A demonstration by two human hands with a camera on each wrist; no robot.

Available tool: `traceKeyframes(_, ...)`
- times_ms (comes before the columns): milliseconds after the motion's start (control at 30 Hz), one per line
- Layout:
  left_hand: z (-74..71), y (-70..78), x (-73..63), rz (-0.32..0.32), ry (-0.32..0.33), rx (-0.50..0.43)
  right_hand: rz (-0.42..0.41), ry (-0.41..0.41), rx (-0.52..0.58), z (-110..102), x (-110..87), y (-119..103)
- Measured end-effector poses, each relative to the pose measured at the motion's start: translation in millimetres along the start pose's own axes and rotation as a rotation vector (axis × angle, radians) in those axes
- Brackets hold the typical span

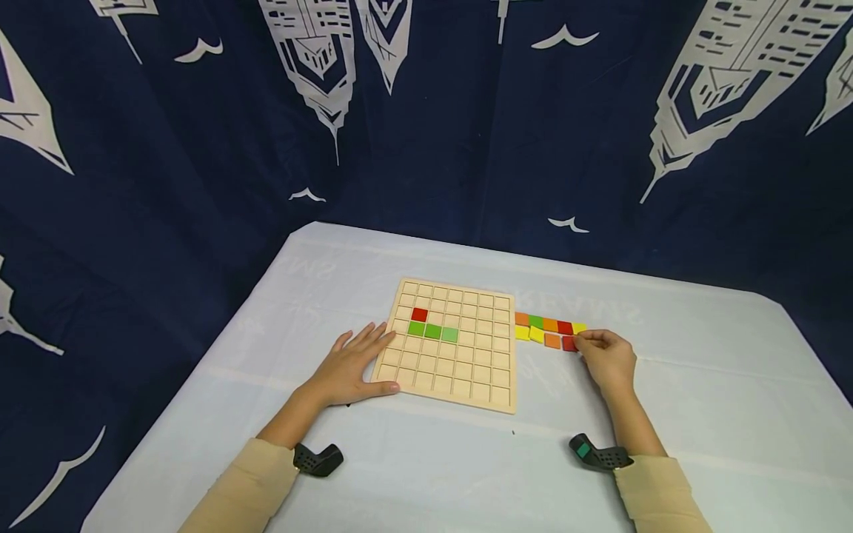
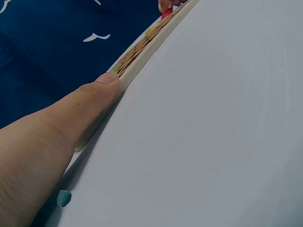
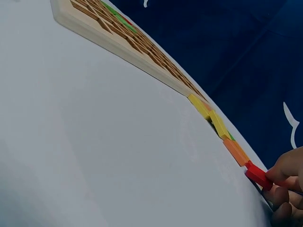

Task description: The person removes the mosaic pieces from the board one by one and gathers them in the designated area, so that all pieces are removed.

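Observation:
A wooden grid board (image 1: 462,376) lies flat on the table. My left hand (image 1: 346,370) rests on its left edge, fingers spread, the thumb (image 2: 106,80) at the front corner. In the board's squares sit a red tile (image 1: 419,314) and, just below it, a row of two green tiles (image 1: 433,332) and a light green tile (image 1: 449,335). Right of the board, my right hand (image 1: 609,360) pinches the end of another red tile (image 3: 257,175) between thumb and fingers. This tile is at the right end of the front row, beside an orange tile (image 3: 236,152).
Two rows of loose tiles run right from the board: yellow tiles (image 1: 522,333) and an orange one in front; orange, green (image 1: 536,321), red and yellow behind. A white cloth (image 1: 453,474) covers the table. A dark blue patterned curtain (image 1: 433,148) hangs behind.

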State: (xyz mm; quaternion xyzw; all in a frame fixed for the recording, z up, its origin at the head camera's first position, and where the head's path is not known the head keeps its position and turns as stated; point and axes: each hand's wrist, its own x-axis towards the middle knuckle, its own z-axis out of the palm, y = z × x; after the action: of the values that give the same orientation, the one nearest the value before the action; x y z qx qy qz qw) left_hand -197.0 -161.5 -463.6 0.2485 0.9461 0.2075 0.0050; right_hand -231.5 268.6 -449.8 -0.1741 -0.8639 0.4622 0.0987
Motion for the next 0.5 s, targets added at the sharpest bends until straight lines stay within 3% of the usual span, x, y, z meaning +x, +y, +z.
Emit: traceKeyframes(500, -0.1, -0.1, -1.8, 0.0, -0.003, -0.006, -0.042, 0.026, -0.045, 3.0, -1.4, 2.5)
